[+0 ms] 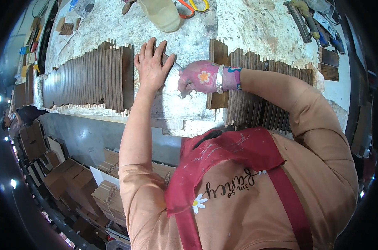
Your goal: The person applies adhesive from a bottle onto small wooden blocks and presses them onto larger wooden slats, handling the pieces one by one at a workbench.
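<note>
My left hand (152, 62) is bare, its fingers spread flat over a narrow greyish strip (173, 68) on the worktable. In a pink flowered glove, my right hand (200, 78) is closed at the other end of that strip. Whatever its curled fingers hold is mostly hidden; small shiny bits show below them. To the left of my left hand stands a row of dark brown wooden slats (89, 79), packed on edge with pale dowel pins at their ends. More brown slats (255, 89) lie in a row beneath my right forearm, with a wider brown board (217, 100) at the near end.
A cloudy plastic bottle (162, 14) and orange-and-yellow-handled scissors (193, 7) lie at the far side of the paint-stained worktable (264, 25). Hand tools (310, 21) are heaped far right. Cardboard boxes (72, 179) stand on the floor at left.
</note>
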`<state>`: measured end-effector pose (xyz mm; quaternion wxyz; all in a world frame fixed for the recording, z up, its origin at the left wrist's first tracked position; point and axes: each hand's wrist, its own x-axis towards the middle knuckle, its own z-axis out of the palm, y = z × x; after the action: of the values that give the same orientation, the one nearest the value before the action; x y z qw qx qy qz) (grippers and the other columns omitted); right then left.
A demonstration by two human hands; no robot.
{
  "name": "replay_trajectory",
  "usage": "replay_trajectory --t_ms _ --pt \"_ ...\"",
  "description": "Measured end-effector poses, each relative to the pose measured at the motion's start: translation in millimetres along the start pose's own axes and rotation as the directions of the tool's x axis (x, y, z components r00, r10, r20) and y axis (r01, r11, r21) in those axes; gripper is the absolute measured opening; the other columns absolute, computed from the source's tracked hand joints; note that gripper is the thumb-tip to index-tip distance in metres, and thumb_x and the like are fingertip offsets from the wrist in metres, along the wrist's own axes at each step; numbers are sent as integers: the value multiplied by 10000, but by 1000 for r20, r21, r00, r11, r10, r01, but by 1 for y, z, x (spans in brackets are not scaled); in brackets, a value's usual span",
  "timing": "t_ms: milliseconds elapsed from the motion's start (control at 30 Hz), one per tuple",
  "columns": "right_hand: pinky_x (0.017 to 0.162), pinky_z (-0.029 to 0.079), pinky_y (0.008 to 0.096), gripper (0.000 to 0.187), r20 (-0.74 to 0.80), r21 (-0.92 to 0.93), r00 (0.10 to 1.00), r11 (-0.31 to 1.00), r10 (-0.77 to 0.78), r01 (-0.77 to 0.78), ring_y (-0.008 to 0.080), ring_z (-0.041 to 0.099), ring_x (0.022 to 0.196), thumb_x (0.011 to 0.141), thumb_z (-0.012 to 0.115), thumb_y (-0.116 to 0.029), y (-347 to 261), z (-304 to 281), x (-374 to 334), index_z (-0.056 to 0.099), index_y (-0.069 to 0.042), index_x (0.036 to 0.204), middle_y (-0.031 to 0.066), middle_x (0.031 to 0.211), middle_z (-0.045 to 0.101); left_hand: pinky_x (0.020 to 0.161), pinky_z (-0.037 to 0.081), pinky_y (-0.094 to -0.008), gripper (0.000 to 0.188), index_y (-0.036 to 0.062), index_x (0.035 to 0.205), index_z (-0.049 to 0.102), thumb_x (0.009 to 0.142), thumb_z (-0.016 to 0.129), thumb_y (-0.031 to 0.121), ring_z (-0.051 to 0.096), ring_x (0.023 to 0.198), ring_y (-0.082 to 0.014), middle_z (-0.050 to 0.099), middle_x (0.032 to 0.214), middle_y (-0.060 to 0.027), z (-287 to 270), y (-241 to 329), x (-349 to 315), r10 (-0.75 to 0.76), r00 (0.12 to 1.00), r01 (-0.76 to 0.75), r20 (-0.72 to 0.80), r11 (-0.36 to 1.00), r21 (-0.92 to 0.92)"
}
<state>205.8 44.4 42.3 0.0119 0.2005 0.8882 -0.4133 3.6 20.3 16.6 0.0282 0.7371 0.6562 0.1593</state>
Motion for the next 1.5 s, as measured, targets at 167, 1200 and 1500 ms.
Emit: replay_trajectory --t_ms 167,1200,1500 --pt "756 515 410 182 -97 39 995 999 25 -21 306 663 863 843 617 -134 -6 1 -2 732 -159 982 87 864 680 1093 233 -554 522 192 1347 558 896 597 451 360 1370 -314 430 1462 -104 -1 0 -2 -7 1000 7 -7 1000 28" --pt "832 509 267 244 -307 568 923 823 230 -16 122 642 907 868 629 -73 21 -35 -24 705 -18 1094 60 970 716 1119 299 -547 809 134 1425 443 718 810 268 308 1423 -343 433 1476 -126 -55 -4 -9 211 939 -144 273 959 -244" --pt "810 494 246 281 -356 848 817 524 453 79 91 617 878 885 660 -119 7 -34 -38 684 12 1133 50 997 696 1064 345 -515 824 119 1317 540 577 868 273 425 1311 -348 512 1320 -124 -68 18 -13 493 775 -498 396 861 -98"
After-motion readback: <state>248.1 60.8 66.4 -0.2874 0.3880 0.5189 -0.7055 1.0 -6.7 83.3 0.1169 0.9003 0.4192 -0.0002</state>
